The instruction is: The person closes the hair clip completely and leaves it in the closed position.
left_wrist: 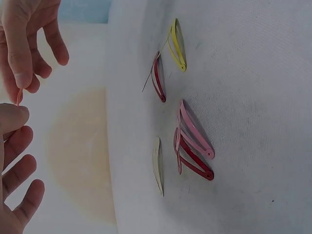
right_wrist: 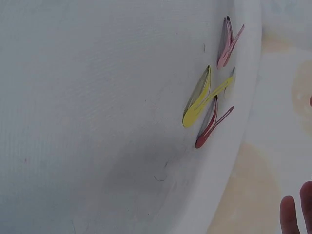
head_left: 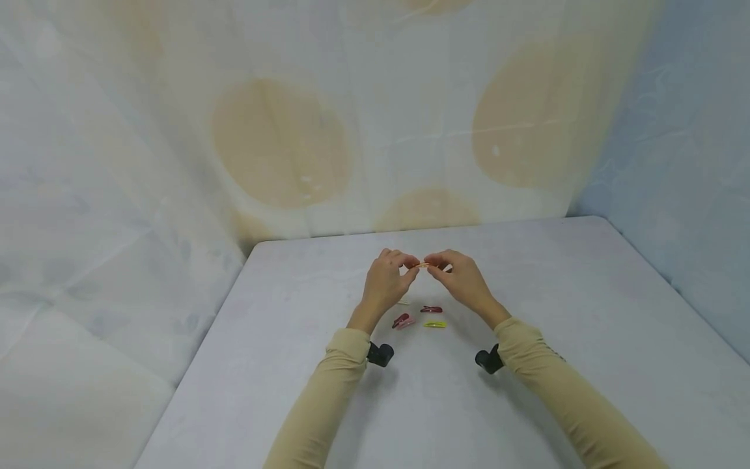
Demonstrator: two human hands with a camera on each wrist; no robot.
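Both hands are raised above the white table (head_left: 586,339) and meet fingertip to fingertip. My left hand (head_left: 412,267) and right hand (head_left: 435,266) each pinch one end of a thin orange hair clip (head_left: 423,264). In the left wrist view the orange hair clip (left_wrist: 18,96) shows as a sliver between the right hand (left_wrist: 22,80) above and the left hand (left_wrist: 12,119) below. Under the hands lie loose snap clips: a dark red clip (head_left: 431,309), a yellow clip (head_left: 435,324), a pink and red pair (head_left: 403,320) and a cream clip (head_left: 404,302).
The left wrist view shows the yellow clip (left_wrist: 178,45), dark red clip (left_wrist: 158,78), pink clip (left_wrist: 195,134), red clip (left_wrist: 192,158) and cream clip (left_wrist: 158,168) near the table's far edge. A draped sheet (head_left: 281,143) with pale orange circles rises behind the table.
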